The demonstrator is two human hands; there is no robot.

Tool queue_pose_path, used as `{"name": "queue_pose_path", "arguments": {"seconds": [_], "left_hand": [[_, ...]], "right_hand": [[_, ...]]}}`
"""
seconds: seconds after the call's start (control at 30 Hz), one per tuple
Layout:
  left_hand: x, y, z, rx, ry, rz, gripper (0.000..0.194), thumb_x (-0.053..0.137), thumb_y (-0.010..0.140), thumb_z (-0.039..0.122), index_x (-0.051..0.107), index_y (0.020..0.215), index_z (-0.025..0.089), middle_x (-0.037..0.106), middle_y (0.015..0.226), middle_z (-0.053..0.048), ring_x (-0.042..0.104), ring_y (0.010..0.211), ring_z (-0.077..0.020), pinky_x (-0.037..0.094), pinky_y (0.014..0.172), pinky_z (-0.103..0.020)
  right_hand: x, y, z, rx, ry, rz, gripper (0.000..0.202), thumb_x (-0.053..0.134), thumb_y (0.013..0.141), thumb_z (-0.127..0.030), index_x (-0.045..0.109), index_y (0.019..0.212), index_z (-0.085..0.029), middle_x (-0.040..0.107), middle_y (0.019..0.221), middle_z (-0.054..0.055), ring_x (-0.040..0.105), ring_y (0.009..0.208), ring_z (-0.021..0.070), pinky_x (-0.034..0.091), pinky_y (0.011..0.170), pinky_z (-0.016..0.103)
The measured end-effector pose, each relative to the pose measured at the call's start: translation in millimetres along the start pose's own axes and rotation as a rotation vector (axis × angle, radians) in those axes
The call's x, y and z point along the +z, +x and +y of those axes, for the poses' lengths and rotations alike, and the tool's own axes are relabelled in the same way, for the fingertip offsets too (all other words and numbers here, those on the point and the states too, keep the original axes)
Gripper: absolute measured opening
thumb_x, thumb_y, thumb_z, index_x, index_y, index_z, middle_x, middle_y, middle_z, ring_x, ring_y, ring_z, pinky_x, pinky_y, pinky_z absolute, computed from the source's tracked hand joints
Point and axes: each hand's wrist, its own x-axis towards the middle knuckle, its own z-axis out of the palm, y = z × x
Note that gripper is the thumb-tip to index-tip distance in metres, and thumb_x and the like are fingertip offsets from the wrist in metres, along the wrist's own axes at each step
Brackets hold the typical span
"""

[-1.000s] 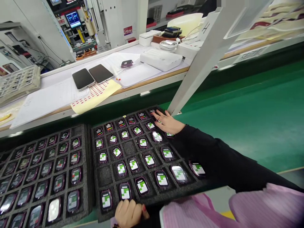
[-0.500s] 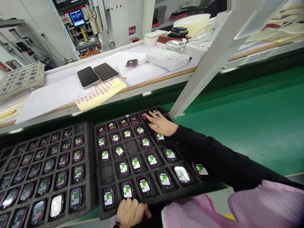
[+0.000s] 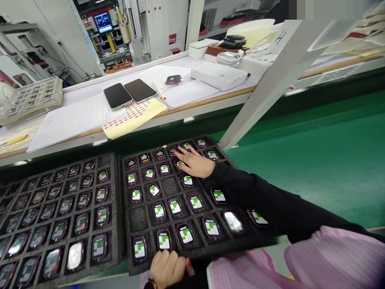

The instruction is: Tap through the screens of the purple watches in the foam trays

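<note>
A black foam tray (image 3: 125, 224) holds rows of square watches with lit screens, most showing green and white blocks. Over its back rows, my right hand (image 3: 197, 163) has its fingers spread, a fingertip at a watch (image 3: 173, 151) with a darker screen. Three watches left of it show text with a red and green strip. My left hand (image 3: 169, 268) is curled at the tray's front edge, its fingers folded; what they grip, if anything, is hidden. Two compartments without watches are visible in this tray.
Another foam tray (image 3: 116, 245) of watches lies to the left. Behind is a bench with two phones (image 3: 117, 96), papers, a dotted yellow sheet (image 3: 132, 120), a white box (image 3: 219, 75) and a clear parts case. A slanted white post (image 3: 255, 100) stands right of the tray.
My right hand has moved left along the back row, from the fifth watch to the fourth, uncovering watches at the back right corner. My left hand stays at the front edge.
</note>
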Motion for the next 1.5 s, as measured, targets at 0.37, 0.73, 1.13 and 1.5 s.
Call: {"name": "queue_pose_path", "arguments": {"seconds": [0.37, 0.73, 1.13, 1.5], "left_hand": [[1.6, -3.5, 3.1, -0.023, -0.011, 0.014, 0.041, 0.042, 0.1, 0.018, 0.039, 0.059, 0.021, 0.034, 0.048, 0.003, 0.028, 0.049, -0.0148, 0.016, 0.055, -0.036], [-1.8, -5.2, 1.1, 0.004, -0.013, -0.004, 0.038, 0.046, 0.095, 0.018, 0.041, 0.058, 0.02, 0.035, 0.05, 0.003, 0.031, 0.049, -0.0135, 0.018, 0.054, -0.034], [3.5, -7.7, 4.7, -0.019, -0.023, 0.064, 0.05, 0.036, 0.101, 0.017, 0.039, 0.051, 0.018, 0.031, 0.048, 0.001, 0.026, 0.05, -0.0147, 0.014, 0.055, -0.036], [-0.5, -3.2, 1.5, 0.004, -0.027, 0.064, 0.052, 0.036, 0.101, 0.017, 0.04, 0.05, 0.017, 0.032, 0.048, 0.001, 0.026, 0.05, -0.0145, 0.015, 0.053, -0.033]], "right_hand": [[-2.4, 29.1, -31.4, -0.09, -0.02, -0.02, 0.057, 0.031, 0.102, -0.02, 0.036, 0.153, 0.002, 0.047, 0.148, 0.024, 0.02, 0.151, 0.0333, 0.018, 0.121, 0.066], [5.3, 49.3, -57.8, -0.175, -0.036, -0.041, 0.061, 0.039, 0.099, -0.024, 0.038, 0.151, 0.007, 0.045, 0.149, 0.026, 0.02, 0.15, 0.0356, 0.015, 0.122, 0.064], [19.0, 80.0, -93.9, -0.237, -0.054, -0.074, 0.06, 0.043, 0.096, -0.023, 0.044, 0.145, 0.012, 0.05, 0.144, 0.028, 0.025, 0.149, 0.0371, 0.017, 0.121, 0.064], [29.5, 100.9, -127.9, -0.271, -0.012, -0.088, 0.061, 0.041, 0.096, -0.021, 0.04, 0.149, 0.009, 0.042, 0.15, 0.027, 0.025, 0.148, 0.0377, 0.018, 0.121, 0.063]]}}
